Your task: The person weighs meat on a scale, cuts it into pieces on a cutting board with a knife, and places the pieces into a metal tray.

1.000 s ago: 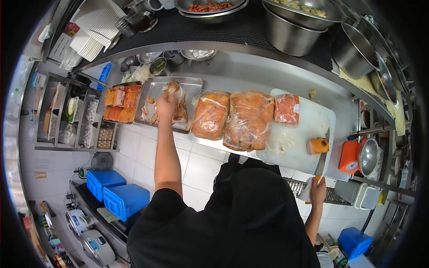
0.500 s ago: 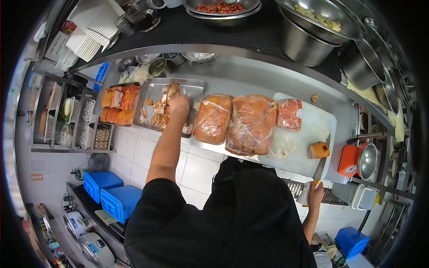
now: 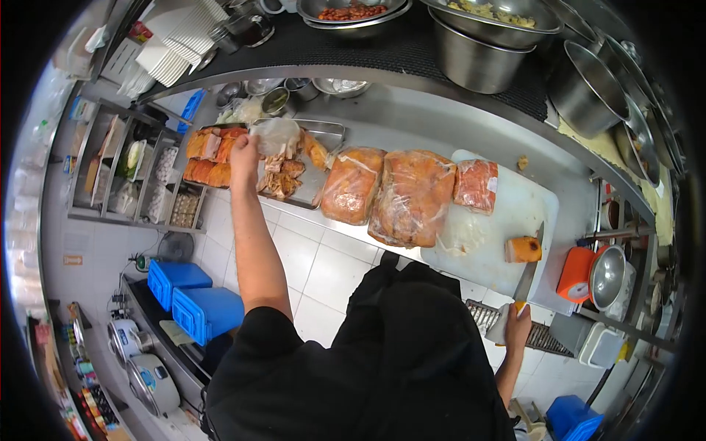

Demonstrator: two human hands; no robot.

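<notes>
My left hand (image 3: 245,153) is closed on a translucent whitish plastic sheet (image 3: 278,136) above a metal tray (image 3: 334,134). Cut meat pieces (image 3: 279,180) lie in that tray, partly covered by the sheet. At the board's right edge, my right hand (image 3: 519,323) grips a knife (image 3: 526,283) by its yellow handle. A flat pale piece (image 3: 498,327) beside this hand is hard to make out. The knife blade points up past a small browned meat block (image 3: 523,249) on the white cutting board (image 3: 507,213). Large plastic-wrapped meat slabs (image 3: 413,195) sit left of the board.
Another tray with orange-brown meat slabs (image 3: 209,174) is at the far left. A wrapped red meat block (image 3: 476,186) rests on the board. To the right stands an orange scale (image 3: 576,273) beside a steel bowl (image 3: 607,275). A shelf edge (image 3: 353,78) overhangs the counter's back.
My left hand has moved left from the meat pieces and now holds up the plastic sheet. My right hand stays with the knife. The view has shifted slightly.
</notes>
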